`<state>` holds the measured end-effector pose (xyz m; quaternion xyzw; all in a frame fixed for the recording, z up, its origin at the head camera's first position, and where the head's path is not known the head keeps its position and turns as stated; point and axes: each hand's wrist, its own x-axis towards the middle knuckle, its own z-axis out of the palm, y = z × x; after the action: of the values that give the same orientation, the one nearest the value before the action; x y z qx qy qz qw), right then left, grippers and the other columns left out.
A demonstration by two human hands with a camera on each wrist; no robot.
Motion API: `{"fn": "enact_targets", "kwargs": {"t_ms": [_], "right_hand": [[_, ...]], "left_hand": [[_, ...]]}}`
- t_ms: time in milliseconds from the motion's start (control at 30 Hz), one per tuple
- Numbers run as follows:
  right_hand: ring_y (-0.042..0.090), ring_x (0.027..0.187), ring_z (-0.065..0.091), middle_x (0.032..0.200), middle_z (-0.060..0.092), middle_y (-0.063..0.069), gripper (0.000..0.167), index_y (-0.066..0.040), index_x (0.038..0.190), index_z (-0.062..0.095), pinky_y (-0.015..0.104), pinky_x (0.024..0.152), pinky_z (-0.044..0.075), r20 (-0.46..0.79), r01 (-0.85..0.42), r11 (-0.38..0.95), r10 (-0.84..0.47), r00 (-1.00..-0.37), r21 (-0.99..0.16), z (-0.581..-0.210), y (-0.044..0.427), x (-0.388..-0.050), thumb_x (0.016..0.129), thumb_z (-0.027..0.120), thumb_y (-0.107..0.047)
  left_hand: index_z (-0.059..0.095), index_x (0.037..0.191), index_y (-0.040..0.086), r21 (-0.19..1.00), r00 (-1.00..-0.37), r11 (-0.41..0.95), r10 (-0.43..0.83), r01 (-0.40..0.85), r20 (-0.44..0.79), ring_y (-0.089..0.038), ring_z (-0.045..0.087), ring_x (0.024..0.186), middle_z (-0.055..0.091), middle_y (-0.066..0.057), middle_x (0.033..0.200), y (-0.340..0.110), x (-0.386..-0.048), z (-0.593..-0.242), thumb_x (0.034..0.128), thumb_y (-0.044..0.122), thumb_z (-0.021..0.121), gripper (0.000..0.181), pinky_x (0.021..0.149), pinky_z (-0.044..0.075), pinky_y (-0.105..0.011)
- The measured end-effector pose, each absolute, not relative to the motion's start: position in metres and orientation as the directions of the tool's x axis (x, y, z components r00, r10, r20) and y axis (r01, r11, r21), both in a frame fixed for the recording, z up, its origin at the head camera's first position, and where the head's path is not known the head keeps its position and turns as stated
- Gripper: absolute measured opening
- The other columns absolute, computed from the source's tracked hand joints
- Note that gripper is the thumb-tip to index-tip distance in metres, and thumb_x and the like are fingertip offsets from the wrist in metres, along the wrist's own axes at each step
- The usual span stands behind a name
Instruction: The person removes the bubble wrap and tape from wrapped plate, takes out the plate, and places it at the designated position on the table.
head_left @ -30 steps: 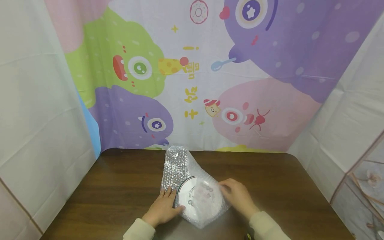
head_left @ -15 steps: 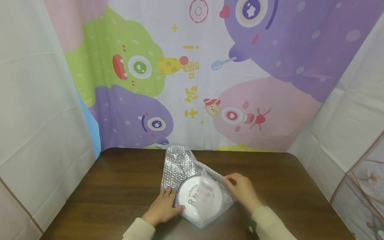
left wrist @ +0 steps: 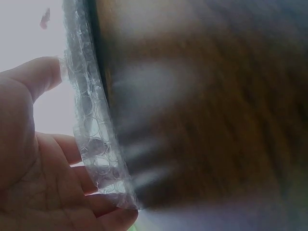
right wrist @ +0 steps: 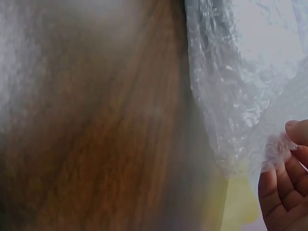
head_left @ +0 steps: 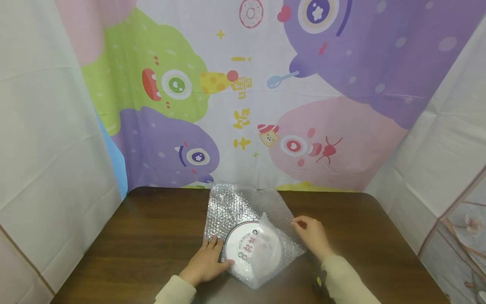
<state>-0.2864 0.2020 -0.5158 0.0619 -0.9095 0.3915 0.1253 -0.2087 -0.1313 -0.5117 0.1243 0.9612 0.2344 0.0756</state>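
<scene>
A round white plate (head_left: 244,249) with a dark rim and printed figures and lettering lies on a sheet of bubble wrap (head_left: 224,209) on the table. One flap of the wrap covers the plate's right part, which shows hazily through it. My left hand (head_left: 206,262) rests at the plate's left edge, fingers extended on the wrap and thumb at the rim. In the left wrist view, the wrap's edge (left wrist: 94,130) runs past the thumb and fingers. My right hand (head_left: 313,236) pinches the wrap's right edge between thumb and fingers, clearly seen in the right wrist view.
The dark brown wooden table (head_left: 152,223) extends around the wrap. A cartoon-printed curtain (head_left: 243,105) hangs at its back edge, and pale cloth hangs at both sides. Beside the right wrist is a small dark object (head_left: 320,280) with a yellow-green mark.
My right hand has drawn the wrap's edge to the right, spreading the sheet at the back and baring more of the plate. The left hand has stayed put.
</scene>
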Motion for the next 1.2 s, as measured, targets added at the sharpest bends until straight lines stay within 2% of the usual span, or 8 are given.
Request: {"fn": "enact_targets", "kwargs": {"t_ms": [133, 300, 433, 667, 867, 1000, 1100, 1200], "right_hand": [[0.011, 0.072, 0.06, 0.093, 0.076, 0.009, 0.013, -0.007, 0.095, 0.075, 0.028, 0.07, 0.051, 0.259, -0.196, 0.688, -0.013, -0.966, -0.699, -0.517, 0.205, -0.29, 0.089, 0.072, -0.018], [0.01, 0.07, 0.059, 0.09, 0.075, 0.01, 0.014, -0.004, 0.095, 0.074, 0.027, 0.066, 0.05, 0.221, -0.164, 0.697, -0.007, -0.975, -0.698, -0.52, 0.209, -0.295, 0.089, 0.071, -0.016], [0.01, 0.07, 0.06, 0.091, 0.075, 0.01, 0.014, -0.003, 0.093, 0.074, 0.027, 0.067, 0.05, 0.186, -0.131, 0.702, 0.002, -0.983, -0.7, -0.521, 0.209, -0.298, 0.089, 0.071, -0.017], [0.02, 0.079, 0.066, 0.092, 0.075, 0.011, 0.012, -0.004, 0.088, 0.074, 0.038, 0.074, 0.053, 0.144, -0.092, 0.732, 0.008, -0.989, -0.675, -0.522, 0.209, -0.3, 0.088, 0.07, -0.015], [0.02, 0.077, 0.064, 0.089, 0.075, 0.012, 0.015, -0.003, 0.087, 0.074, 0.038, 0.071, 0.051, 0.13, -0.076, 0.749, 0.014, -0.991, -0.658, -0.525, 0.21, -0.301, 0.087, 0.07, -0.018], [0.022, 0.081, 0.066, 0.092, 0.074, 0.012, 0.02, -0.002, 0.098, 0.072, 0.041, 0.076, 0.053, 0.152, -0.088, 0.747, 0.018, -0.988, -0.659, -0.524, 0.211, -0.301, 0.088, 0.07, -0.019], [0.025, 0.086, 0.066, 0.097, 0.07, 0.012, 0.029, -0.001, 0.111, 0.068, 0.044, 0.08, 0.054, 0.215, -0.132, 0.753, 0.012, -0.977, -0.645, -0.517, 0.211, -0.3, 0.088, 0.071, -0.019], [0.031, 0.1, 0.065, 0.11, 0.067, 0.015, 0.038, -0.003, 0.121, 0.065, 0.05, 0.088, 0.053, 0.301, -0.212, 0.785, -0.034, -0.953, -0.583, -0.509, 0.208, -0.296, 0.088, 0.072, -0.02]], "left_hand": [[0.043, 0.142, -0.009, 0.474, -0.957, 0.858, 0.273, 0.198, -0.095, -0.058, 0.022, 0.141, 0.03, -0.034, 0.153, -0.132, -0.209, -0.512, 0.0894, 0.054, 0.062, 0.084, 0.113, 0.027, -0.066], [0.042, 0.142, -0.009, 0.483, -0.958, 0.853, 0.272, 0.195, -0.094, -0.059, 0.022, 0.141, 0.03, -0.034, 0.153, -0.132, -0.208, -0.511, 0.0892, 0.053, 0.062, 0.084, 0.113, 0.027, -0.066], [0.043, 0.142, -0.009, 0.48, -0.959, 0.855, 0.269, 0.194, -0.091, -0.059, 0.023, 0.141, 0.031, -0.034, 0.152, -0.131, -0.208, -0.512, 0.0888, 0.053, 0.063, 0.084, 0.112, 0.028, -0.066], [0.044, 0.141, -0.009, 0.481, -0.959, 0.854, 0.271, 0.199, -0.085, -0.058, 0.024, 0.141, 0.032, -0.035, 0.151, -0.131, -0.208, -0.51, 0.0885, 0.053, 0.064, 0.084, 0.113, 0.028, -0.065], [0.043, 0.141, -0.009, 0.481, -0.959, 0.853, 0.272, 0.201, -0.081, -0.058, 0.024, 0.141, 0.032, -0.034, 0.152, -0.131, -0.207, -0.51, 0.0887, 0.053, 0.063, 0.084, 0.113, 0.028, -0.065], [0.044, 0.141, -0.01, 0.484, -0.959, 0.851, 0.273, 0.203, -0.079, -0.058, 0.024, 0.14, 0.032, -0.035, 0.151, -0.131, -0.207, -0.51, 0.0887, 0.052, 0.064, 0.084, 0.112, 0.028, -0.066], [0.044, 0.141, -0.01, 0.482, -0.959, 0.853, 0.272, 0.201, -0.08, -0.058, 0.024, 0.141, 0.032, -0.035, 0.151, -0.131, -0.206, -0.509, 0.0887, 0.052, 0.064, 0.083, 0.112, 0.029, -0.066], [0.044, 0.141, -0.01, 0.483, -0.959, 0.853, 0.27, 0.198, -0.083, -0.058, 0.024, 0.141, 0.032, -0.034, 0.152, -0.131, -0.206, -0.509, 0.0888, 0.052, 0.063, 0.083, 0.112, 0.028, -0.066]]}}
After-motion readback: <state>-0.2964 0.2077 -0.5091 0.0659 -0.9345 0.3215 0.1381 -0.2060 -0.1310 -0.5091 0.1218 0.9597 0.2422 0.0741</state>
